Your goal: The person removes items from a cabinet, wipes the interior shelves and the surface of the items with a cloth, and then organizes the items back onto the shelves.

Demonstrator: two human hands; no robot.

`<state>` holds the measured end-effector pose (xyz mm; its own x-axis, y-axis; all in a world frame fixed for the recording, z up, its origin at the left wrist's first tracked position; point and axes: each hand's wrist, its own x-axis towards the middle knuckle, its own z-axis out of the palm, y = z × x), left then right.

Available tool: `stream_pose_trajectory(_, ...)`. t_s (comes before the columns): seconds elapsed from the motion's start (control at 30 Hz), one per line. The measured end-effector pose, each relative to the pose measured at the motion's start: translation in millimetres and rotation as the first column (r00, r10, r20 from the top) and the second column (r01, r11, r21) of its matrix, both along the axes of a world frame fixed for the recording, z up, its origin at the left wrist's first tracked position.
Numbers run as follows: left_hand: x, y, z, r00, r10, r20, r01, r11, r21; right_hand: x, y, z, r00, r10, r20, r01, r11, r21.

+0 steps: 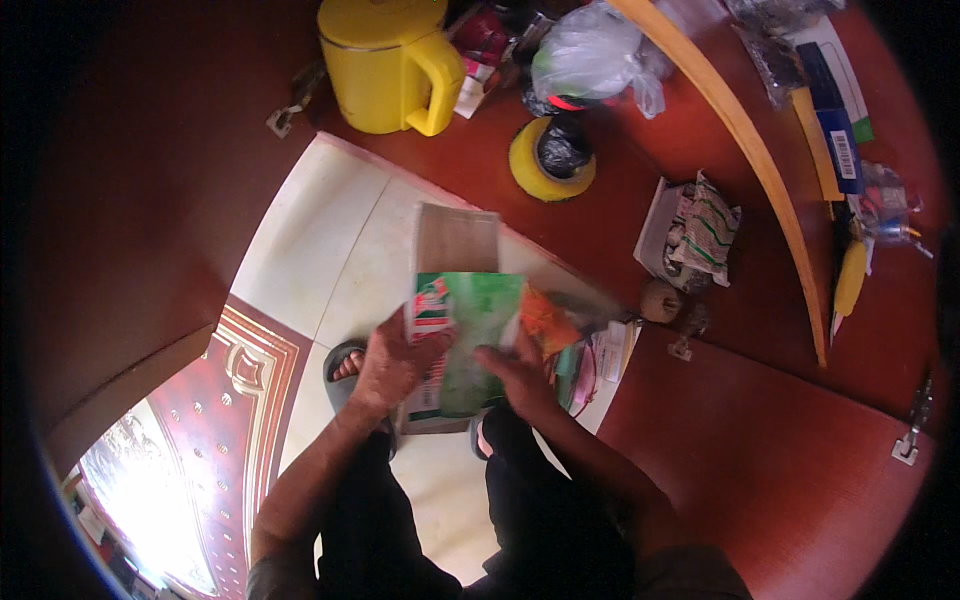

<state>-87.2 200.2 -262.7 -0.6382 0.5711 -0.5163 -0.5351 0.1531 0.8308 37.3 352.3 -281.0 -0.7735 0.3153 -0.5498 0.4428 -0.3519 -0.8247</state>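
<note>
Between my two hands is a green and white printed plastic packet [480, 330], held flat above the floor and slightly blurred. My left hand [394, 367] grips its left edge, the thumb lying over the front. On the opposite side my right hand [525, 371] holds the packet with its thumb on the face. Under the packet, a brown box or tray [456, 240] sticks out at the far end and, a little, at the near end. An orange bag [551, 322] lies just beyond my right hand, partly hidden.
On the red-brown cabinet surface stand a yellow kettle [382, 67], a yellow tape roll [521, 161], a tied plastic bag [589, 56] and a small white box [651, 232]. A curved wooden strip [750, 150] crosses it. An open cabinet door [750, 450] spreads at right.
</note>
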Motion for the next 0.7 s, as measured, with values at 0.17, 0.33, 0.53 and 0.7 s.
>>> stream_pose_trajectory(0.17, 22.0, 26.9, -23.1, 0.972, -0.205, -0.119, 0.213, 0.975, 0.060, 26.5, 82.4, 11.5, 0.842, -0.484, -0.239, 0.531, 0.822, 0.206)
stream_pose_trajectory(0.33, 47.2, 23.1, -48.0, 0.938, -0.305, -0.162, 0.278, 0.945, -0.170, -19.7, 210.3, 4.6, 0.824, -0.491, -0.284, 0.560, 0.783, 0.271)
stream_pose_trajectory(0.53, 64.2, 20.0, -63.8, 0.958, -0.280, -0.055, 0.274, 0.957, -0.096, -38.9, 287.9, -82.9, 0.848, -0.524, -0.075, 0.461, 0.661, 0.593)
stream_pose_trajectory(0.7, 55.4, 23.5, -69.9, 0.963, -0.256, -0.083, 0.244, 0.960, -0.137, -34.6, 300.0, -130.1, 0.881, -0.465, -0.088, 0.364, 0.548, 0.753)
